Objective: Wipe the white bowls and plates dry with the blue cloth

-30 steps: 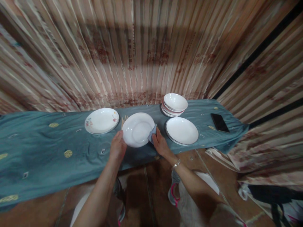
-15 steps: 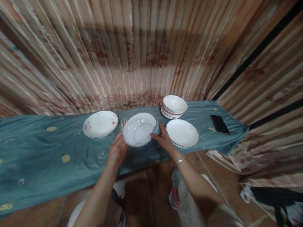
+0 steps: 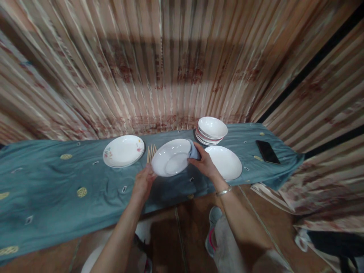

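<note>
A deep white plate is held tilted above the cloth-covered table, its hollow side towards me. My left hand grips its lower left rim. On the right rim my right hand pinches a folded blue cloth around the edge. Several wooden chopsticks lie just behind my left hand, their lower ends hidden. A white oval plate lies right of my right hand, partly covered by it.
Patterned white plates are stacked at the left. A stack of white bowls stands at the back right. A black phone lies near the right end of the green-blue tablecloth. Pleated curtains hang behind the table.
The blue cloth has shifted along the rim to the upper right with my right hand. The held plate has turned slightly, and the whole view has shifted a little.
</note>
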The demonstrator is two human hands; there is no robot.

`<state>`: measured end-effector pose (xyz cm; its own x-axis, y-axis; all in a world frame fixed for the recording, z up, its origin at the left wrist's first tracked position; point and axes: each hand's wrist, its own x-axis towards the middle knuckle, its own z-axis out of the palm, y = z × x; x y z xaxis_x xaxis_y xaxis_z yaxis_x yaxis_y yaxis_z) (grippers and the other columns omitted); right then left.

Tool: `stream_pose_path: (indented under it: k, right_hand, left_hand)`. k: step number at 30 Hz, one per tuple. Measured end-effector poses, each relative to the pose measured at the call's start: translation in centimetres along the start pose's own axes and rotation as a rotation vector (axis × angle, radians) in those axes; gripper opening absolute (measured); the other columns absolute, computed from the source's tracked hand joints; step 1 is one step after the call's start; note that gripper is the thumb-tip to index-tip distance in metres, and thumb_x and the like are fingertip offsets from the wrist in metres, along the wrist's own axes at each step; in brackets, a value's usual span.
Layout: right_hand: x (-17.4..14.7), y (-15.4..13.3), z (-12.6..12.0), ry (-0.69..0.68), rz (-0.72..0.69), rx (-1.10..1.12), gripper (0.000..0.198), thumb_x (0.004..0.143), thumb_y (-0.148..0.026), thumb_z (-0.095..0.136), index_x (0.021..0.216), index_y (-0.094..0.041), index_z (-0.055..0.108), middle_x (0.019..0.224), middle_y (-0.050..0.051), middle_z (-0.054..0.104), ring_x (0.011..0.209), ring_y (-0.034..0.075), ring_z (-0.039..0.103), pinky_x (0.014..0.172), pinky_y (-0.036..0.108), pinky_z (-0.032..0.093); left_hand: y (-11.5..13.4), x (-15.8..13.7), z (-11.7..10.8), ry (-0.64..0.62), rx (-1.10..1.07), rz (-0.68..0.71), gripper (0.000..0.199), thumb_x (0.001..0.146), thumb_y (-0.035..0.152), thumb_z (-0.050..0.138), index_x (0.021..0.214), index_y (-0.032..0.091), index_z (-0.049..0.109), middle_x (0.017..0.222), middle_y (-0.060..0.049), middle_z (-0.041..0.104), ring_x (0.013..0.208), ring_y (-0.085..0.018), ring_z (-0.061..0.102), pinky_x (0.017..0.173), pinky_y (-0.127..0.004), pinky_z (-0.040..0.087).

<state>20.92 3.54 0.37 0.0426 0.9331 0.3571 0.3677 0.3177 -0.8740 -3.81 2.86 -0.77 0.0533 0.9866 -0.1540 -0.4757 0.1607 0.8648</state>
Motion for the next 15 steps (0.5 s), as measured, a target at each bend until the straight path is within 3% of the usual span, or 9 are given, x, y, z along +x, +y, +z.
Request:
stream_pose_path:
  k: [5, 10, 15]
  right_hand:
    - [0.0, -0.2, -0.5, -0.024, -0.011, -0.028, 0.071, 0.074, -0.028, 0.073, 0.142, -0.021, 0.051, 0.138, 0.009, 0.061, 0.128, 0.027, 0.056, 0.112, 0.044, 0.041]
    - [0.0, -0.3, -0.8, -0.046, -0.018, -0.096, 0.070, 0.076, -0.025, 0.071, 0.143, -0.022, 0.050, 0.143, 0.009, 0.058, 0.131, 0.028, 0.054, 0.114, 0.045, 0.039]
    - [0.0, -0.5, -1.2, -0.064, -0.060, -0.170, 0.071, 0.078, -0.024, 0.068, 0.145, -0.022, 0.047, 0.145, 0.010, 0.055, 0.134, 0.028, 0.050, 0.115, 0.046, 0.036]
  left_hand:
    - [-0.1, 0.1, -0.3, 0.020, 0.090, 0.005, 0.045, 0.064, 0.055, 0.081, 0.082, 0.013, 0.074, 0.080, -0.013, 0.076, 0.099, -0.030, 0.071, 0.084, -0.038, 0.056]
    - [-0.6, 0.1, -0.4, 0.099, 0.035, 0.011, 0.057, 0.061, 0.047, 0.086, 0.108, 0.017, 0.072, 0.104, -0.012, 0.077, 0.099, -0.027, 0.072, 0.084, -0.037, 0.056]
    - [-0.1, 0.1, 0.1, 0.126, 0.016, 0.003, 0.054, 0.058, 0.044, 0.088, 0.102, 0.016, 0.073, 0.099, -0.012, 0.077, 0.092, -0.026, 0.073, 0.082, -0.037, 0.056]
